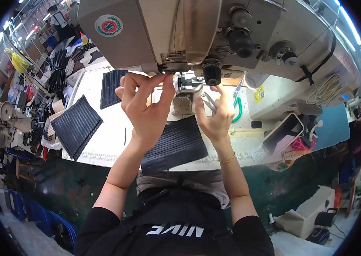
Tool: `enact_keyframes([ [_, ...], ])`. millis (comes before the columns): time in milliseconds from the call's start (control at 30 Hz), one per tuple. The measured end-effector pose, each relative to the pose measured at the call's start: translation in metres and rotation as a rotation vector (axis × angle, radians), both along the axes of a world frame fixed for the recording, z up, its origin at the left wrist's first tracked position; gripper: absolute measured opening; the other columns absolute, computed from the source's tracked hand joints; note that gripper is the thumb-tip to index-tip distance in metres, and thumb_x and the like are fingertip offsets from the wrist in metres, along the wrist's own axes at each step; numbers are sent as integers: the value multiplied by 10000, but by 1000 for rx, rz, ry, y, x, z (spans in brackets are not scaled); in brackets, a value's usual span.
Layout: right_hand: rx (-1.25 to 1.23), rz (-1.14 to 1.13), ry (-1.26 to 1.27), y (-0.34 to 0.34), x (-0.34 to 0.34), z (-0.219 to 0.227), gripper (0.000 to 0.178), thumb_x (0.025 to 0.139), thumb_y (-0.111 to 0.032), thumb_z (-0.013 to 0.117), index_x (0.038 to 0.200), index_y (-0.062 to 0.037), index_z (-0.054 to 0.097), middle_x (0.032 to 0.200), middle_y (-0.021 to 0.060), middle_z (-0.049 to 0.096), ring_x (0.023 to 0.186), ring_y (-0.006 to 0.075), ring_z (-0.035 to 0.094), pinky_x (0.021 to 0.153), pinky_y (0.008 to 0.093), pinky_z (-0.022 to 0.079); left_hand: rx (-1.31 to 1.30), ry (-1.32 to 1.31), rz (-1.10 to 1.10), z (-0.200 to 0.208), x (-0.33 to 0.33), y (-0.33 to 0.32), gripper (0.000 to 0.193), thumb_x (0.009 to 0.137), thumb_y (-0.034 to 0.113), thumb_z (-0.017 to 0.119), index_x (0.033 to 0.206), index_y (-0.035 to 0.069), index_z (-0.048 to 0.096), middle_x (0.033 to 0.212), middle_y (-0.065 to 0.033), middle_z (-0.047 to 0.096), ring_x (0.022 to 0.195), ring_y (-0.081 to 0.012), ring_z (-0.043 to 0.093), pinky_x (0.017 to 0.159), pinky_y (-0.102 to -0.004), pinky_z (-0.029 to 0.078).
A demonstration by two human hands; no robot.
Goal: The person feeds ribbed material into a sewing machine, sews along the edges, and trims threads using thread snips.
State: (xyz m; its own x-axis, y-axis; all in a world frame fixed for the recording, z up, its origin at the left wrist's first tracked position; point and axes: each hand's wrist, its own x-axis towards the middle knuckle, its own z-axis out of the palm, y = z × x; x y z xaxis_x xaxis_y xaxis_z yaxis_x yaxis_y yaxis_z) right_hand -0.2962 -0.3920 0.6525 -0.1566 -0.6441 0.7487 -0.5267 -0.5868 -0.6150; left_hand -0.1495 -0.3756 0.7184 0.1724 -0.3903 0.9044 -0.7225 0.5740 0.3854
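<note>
My left hand point(146, 106) is raised at the left side of the sewing machine's point(240, 38) head, thumb and forefinger pinched together by the needle area. Whatever lies between those fingertips is too small to make out. A ring shows on this hand. My right hand point(216, 117), a beaded bracelet at its wrist, is to the right of the machine's metal post point(183, 104). Its curled fingers hold a slim grey metal tool point(208, 102) with two arms, partly hidden. Below the hands, a black ribbed panel point(174, 145) lies on the white table point(116, 145), overhanging the front edge.
More black ribbed panels point(77, 127) lie at the left, another point(111, 89) farther back. Green-handled scissors point(237, 109) rest behind my right hand. A phone point(283, 133) sits at the right, near a coil of cord point(327, 90). Another person point(58, 21) stands far left.
</note>
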Motion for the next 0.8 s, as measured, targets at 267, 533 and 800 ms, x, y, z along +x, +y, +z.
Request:
enact_keyframes([
  [267, 228, 315, -312, 10, 20, 21, 205, 791, -103, 602, 963, 1, 558, 783, 72, 589, 589, 103, 572, 501, 220, 449, -38, -71, 73, -5, -2, -6, 149, 647, 100, 741, 777, 102, 670, 665, 53, 464, 649, -90, 411, 671, -284, 220],
  [533, 772, 1267, -1383, -11, 44, 38, 188, 882, -227, 509, 899, -53, 578, 587, -48, 480, 370, 18, 239, 368, 183, 186, -98, -76, 183, -3, -12, -8, 117, 654, 86, 743, 753, 104, 683, 588, 57, 415, 539, -55, 387, 640, -251, 251],
  [800, 707, 1124, -1413, -6, 51, 36, 246, 890, -209, 508, 670, -99, 500, 485, -64, 384, 389, 23, 279, 387, 191, 200, -111, -54, 72, -11, -10, -8, 200, 653, 115, 730, 844, 94, 677, 704, 20, 514, 634, -92, 438, 632, -275, 305],
])
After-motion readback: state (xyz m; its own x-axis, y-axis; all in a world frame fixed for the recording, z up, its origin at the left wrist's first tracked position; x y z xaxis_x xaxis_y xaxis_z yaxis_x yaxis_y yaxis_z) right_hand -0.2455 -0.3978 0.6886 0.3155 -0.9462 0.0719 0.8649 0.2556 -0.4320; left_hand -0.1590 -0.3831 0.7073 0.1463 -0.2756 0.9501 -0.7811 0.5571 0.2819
